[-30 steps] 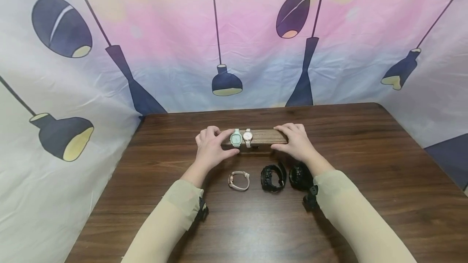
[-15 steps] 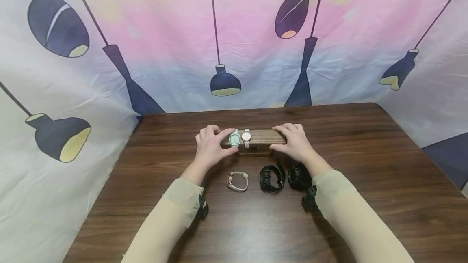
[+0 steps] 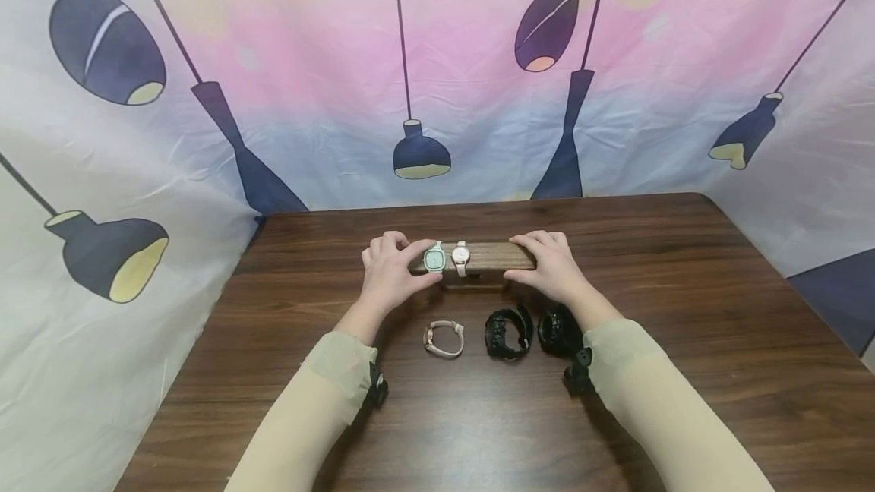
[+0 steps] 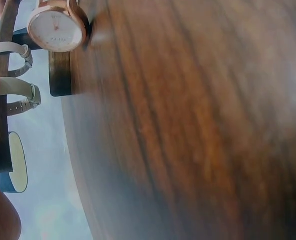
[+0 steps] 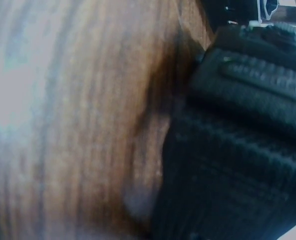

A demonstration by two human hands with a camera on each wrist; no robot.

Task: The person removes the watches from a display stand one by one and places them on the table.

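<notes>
A dark wooden watch stand (image 3: 499,255) with a raised bar stands near the back of the table. My left hand (image 3: 391,273) pinches a mint-green square watch (image 3: 434,259) at the bar's left part, index finger at its far edge and thumb at its near edge. Beside it a white-strapped round watch (image 3: 461,255) is looped on the bar. My right hand (image 3: 549,264) grips the bar's right end between thumb and fingers. In the left wrist view the green strap (image 4: 18,87) hangs round the bar, with the thumb against it.
On the table (image 3: 444,431), in front of the stand, lie a pale-strapped rose-gold watch (image 3: 444,339), a black chunky watch (image 3: 508,332) and another black watch (image 3: 557,330) by the right wrist. A printed cloth (image 3: 342,150) hangs behind the table.
My left hand has slid the mint-green watch slightly left along the bar, widening the gap to the white watch. My right hand stays on the bar's right end.
</notes>
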